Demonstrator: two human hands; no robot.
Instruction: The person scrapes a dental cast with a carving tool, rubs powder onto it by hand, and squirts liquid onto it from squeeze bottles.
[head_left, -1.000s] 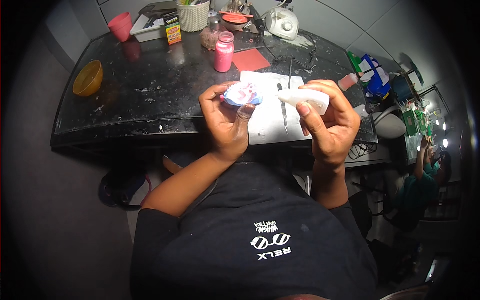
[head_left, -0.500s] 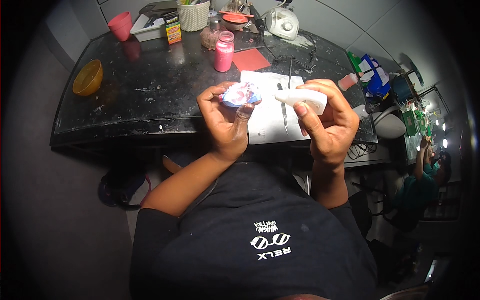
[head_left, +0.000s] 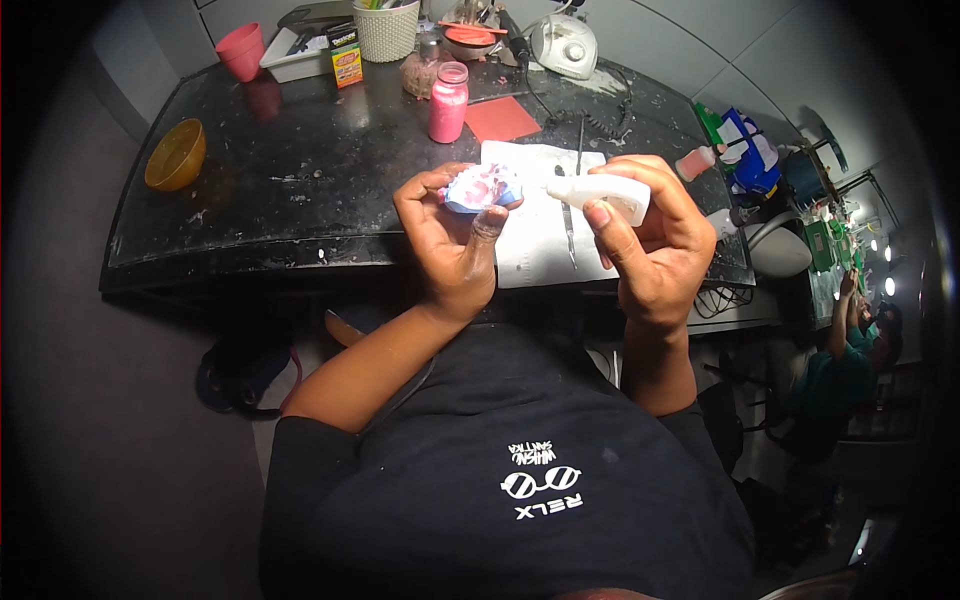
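My left hand [head_left: 455, 240] is closed around a small blue and white molded piece [head_left: 482, 188] with pink patches on its upper face; it looks like a dental cast. A dark smudge shows on that thumb. To its right, my right hand [head_left: 665, 235] grips a small white squeeze bottle [head_left: 610, 195], tilted sideways with its nozzle toward the molded piece. A gap separates nozzle and piece. Under both lies a white paper sheet [head_left: 525, 255], with a thin metal hand tool [head_left: 571, 235] on it.
Behind stand an open pink powder jar [head_left: 448, 115], a red square sheet [head_left: 502, 120], a small box [head_left: 346, 60] and a woven basket [head_left: 387, 32]. An amber bowl [head_left: 176, 157] sits at left, a white device [head_left: 565, 48] at back. A person in green [head_left: 850, 370] is far right.
The bottle has shifted slightly to the left with my right hand. The molded piece is tipped a little differently in my left hand, showing its pink patches more clearly.
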